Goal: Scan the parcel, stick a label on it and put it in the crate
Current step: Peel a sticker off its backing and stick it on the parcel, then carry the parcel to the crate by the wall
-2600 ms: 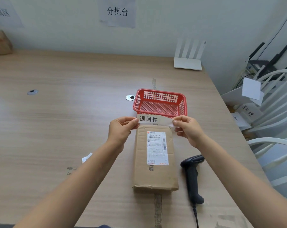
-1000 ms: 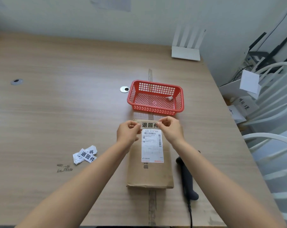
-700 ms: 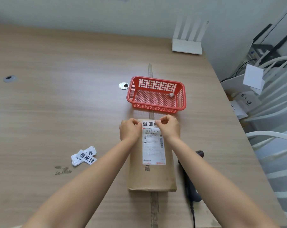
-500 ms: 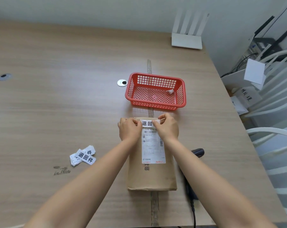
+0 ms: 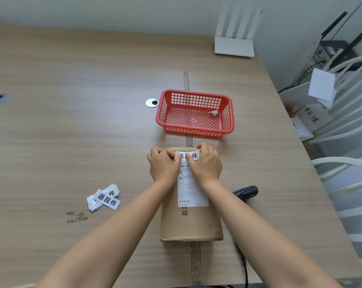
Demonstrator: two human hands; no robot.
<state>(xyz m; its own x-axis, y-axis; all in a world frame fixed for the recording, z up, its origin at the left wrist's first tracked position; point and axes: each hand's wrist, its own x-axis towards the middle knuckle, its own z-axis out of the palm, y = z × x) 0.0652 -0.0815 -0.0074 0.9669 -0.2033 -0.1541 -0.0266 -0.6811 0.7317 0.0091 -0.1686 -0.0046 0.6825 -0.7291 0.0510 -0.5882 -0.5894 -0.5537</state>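
A brown paper parcel [image 5: 191, 223] lies flat on the wooden table [image 5: 72, 142], with a white shipping slip [image 5: 193, 192] on its top. A white label [image 5: 194, 155] with black characters lies across the parcel's far end. My left hand [image 5: 162, 165] and my right hand [image 5: 207, 163] sit side by side on that end, thumbs pressing the label down, and they hide part of it. The red mesh crate [image 5: 194, 133] stands just beyond the parcel, holding only a small white scrap [image 5: 214, 112].
A black handheld scanner [image 5: 246, 191] lies right of the parcel, partly under my right forearm, its cable running toward me. A small pile of spare labels [image 5: 104, 198] lies to the left. A white router [image 5: 234, 45] stands at the back; white chairs [image 5: 342, 163] line the right edge.
Both hands brought the label down from the air above the parcel onto its far end and moved closer together. My thumbs now press it flat.
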